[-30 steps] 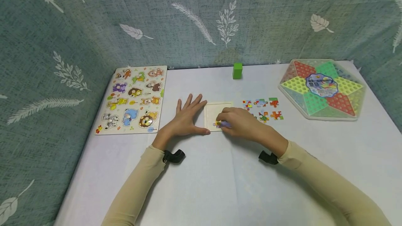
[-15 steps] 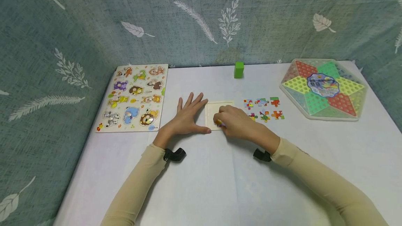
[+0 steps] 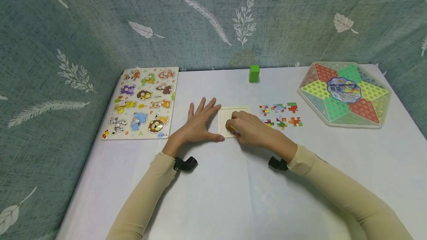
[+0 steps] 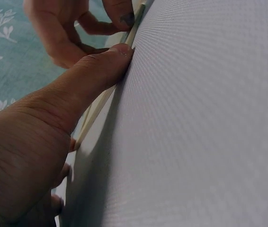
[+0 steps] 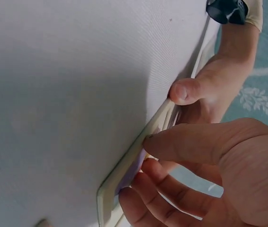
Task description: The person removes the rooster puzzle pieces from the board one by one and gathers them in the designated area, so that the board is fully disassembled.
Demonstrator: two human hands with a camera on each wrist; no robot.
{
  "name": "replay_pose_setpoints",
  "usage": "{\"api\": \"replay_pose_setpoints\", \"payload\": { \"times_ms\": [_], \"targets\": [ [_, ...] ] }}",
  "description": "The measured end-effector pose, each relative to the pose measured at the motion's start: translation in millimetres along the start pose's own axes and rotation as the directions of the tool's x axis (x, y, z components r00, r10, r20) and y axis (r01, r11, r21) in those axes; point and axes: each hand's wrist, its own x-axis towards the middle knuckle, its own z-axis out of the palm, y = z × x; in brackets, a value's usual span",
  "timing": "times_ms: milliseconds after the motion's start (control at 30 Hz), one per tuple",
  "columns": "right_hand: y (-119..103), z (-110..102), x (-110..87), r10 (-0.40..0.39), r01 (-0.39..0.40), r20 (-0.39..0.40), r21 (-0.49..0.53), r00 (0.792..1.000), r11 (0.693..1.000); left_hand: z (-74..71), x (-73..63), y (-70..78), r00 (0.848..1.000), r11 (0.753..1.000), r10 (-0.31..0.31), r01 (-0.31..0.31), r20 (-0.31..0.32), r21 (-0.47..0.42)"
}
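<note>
A small wooden puzzle tray [image 3: 219,120] lies flat mid-table. My left hand [image 3: 196,126] rests at its left side, fingers spread and straight; in the left wrist view the thumb [image 4: 108,65] touches the tray's near edge. Over the tray's lower part, my right hand [image 3: 250,129] has curled fingers and pinches a small jigsaw piece [image 3: 232,130], mostly covered by the fingers. The right wrist view shows a purple printed surface [image 5: 131,174] inside the tray rim, under the fingertips. Several loose jigsaw pieces [image 3: 281,122] lie in two rows right of the tray.
An animal peg puzzle board [image 3: 171,112] lies at the left. A green block [image 3: 254,73] stands near the back edge. At the right is a hexagonal game box [image 3: 343,90] with coloured triangles. A leaf-patterned curtain [image 3: 186,21] borders the table behind and at the left.
My right hand has shifted slightly left over the tray with the piece in its fingers, uncovering more of the loose pieces. The left hand stays at the tray's side.
</note>
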Motion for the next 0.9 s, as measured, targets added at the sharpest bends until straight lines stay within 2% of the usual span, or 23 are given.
{"api": "replay_pose_setpoints", "payload": {
  "times_ms": [300, 533, 900],
  "targets": [
    [1.1, -2.1, 3.0, -0.014, 0.014, 0.023, 0.005, 1.000, 1.000, 0.8, -1.2, -0.6, 1.000, 1.000, -0.002, 0.002, 0.004, -0.002],
    [3.1, -2.1, 2.1, -0.031, 0.031, 0.004, 0.022, 1.000, 0.999, -0.2, -0.1, 0.1, 1.000, 1.000, -0.002, 0.002, 0.008, 0.000],
    [-0.4, 1.6, -1.1, 0.032, -0.032, -0.011, 0.020, 0.999, 0.999, -0.7, -0.5, 0.5, 1.000, 1.000, -0.004, 0.003, 0.010, 0.011]
  ]
}}
